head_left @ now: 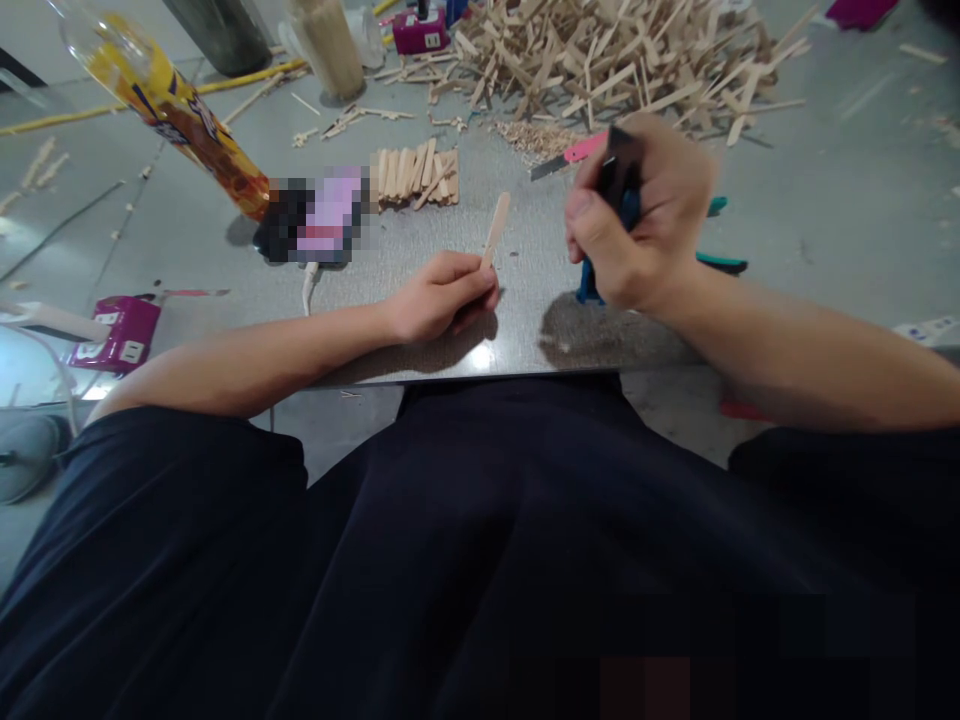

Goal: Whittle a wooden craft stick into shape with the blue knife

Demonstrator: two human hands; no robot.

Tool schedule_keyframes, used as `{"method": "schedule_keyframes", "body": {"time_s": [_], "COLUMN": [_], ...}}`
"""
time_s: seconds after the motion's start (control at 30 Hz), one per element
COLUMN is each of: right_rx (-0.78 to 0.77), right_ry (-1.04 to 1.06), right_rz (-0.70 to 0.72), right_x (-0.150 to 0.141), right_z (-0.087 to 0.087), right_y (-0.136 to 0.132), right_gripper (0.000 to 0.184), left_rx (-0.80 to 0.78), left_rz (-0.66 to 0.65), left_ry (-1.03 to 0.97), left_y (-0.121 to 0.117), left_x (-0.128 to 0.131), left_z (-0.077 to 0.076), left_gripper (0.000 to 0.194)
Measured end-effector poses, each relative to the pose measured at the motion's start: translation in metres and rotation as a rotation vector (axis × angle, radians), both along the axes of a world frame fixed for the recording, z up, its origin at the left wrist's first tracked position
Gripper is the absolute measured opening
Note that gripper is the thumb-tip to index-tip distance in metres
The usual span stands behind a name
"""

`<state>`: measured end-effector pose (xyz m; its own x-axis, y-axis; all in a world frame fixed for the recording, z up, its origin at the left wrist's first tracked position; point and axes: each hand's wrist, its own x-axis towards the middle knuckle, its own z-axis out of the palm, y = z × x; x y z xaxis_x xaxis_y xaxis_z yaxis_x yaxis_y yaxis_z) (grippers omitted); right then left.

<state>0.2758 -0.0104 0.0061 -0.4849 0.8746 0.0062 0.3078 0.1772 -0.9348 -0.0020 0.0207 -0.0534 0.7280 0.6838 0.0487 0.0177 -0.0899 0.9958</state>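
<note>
My left hand [450, 297] is closed on a wooden craft stick [496, 228], pinching its lower end so that the rounded tip points up and away. To the right, my right hand [641, 215] is raised above the board, wrapped round a blue and black hand tool [615, 170]. The tool's blue lower end [589, 284] points down at the board; its exact kind is hidden by the fingers and some blur. Ahead of my left hand lies a row of short wooden stick pieces [416, 175], laid side by side.
A large heap of wooden sticks [600, 60] lies at the back. A pink-handled blade [585, 148] and teal-handled tool [721, 263] lie near my right hand. At left are a phone [330, 210] with a cable, a yellow-labelled bottle [176, 115] and a purple power socket [120, 333].
</note>
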Motion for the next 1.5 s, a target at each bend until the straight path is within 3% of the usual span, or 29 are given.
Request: {"method": "schedule_keyframes", "body": {"time_s": [0.17, 0.33, 0.47, 0.77, 0.93, 1.1, 1.27, 1.5], "right_rx": [0.079, 0.428, 0.539, 0.491, 0.508, 0.594, 0.524, 0.491], "right_ry": [-0.045, -0.212, -0.224, -0.206, -0.246, -0.513, -0.69, -0.345], "right_rz": [-0.033, -0.131, -0.082, -0.071, -0.059, -0.006, 0.021, -0.155], "right_x": [-0.005, -0.005, -0.004, -0.001, -0.001, 0.002, 0.004, -0.002], "right_z": [-0.006, -0.027, -0.043, -0.04, -0.039, -0.039, -0.032, -0.028], "right_y": [0.009, 0.025, 0.033, 0.036, 0.035, 0.038, 0.04, 0.032], "right_gripper": [0.043, 0.03, 0.016, 0.021, 0.029, 0.05, 0.073, 0.076], "left_rx": [0.08, 0.088, 0.053, 0.03, 0.019, 0.015, 0.111, 0.141], "left_rz": [0.039, 0.129, 0.209, 0.22, 0.22, 0.219, 0.217, 0.134], "left_ry": [0.118, 0.197, 0.3, 0.341, 0.359, 0.34, 0.375, 0.346], "left_y": [0.003, 0.006, -0.001, -0.006, -0.009, -0.009, -0.006, -0.004], "left_x": [-0.001, -0.003, -0.001, 0.005, 0.009, 0.008, 0.004, 0.0], "left_z": [-0.003, 0.001, 0.013, 0.022, 0.025, 0.024, 0.017, 0.017], "left_gripper": [0.053, 0.043, 0.033, 0.025, 0.035, 0.05, 0.039, 0.036]}}
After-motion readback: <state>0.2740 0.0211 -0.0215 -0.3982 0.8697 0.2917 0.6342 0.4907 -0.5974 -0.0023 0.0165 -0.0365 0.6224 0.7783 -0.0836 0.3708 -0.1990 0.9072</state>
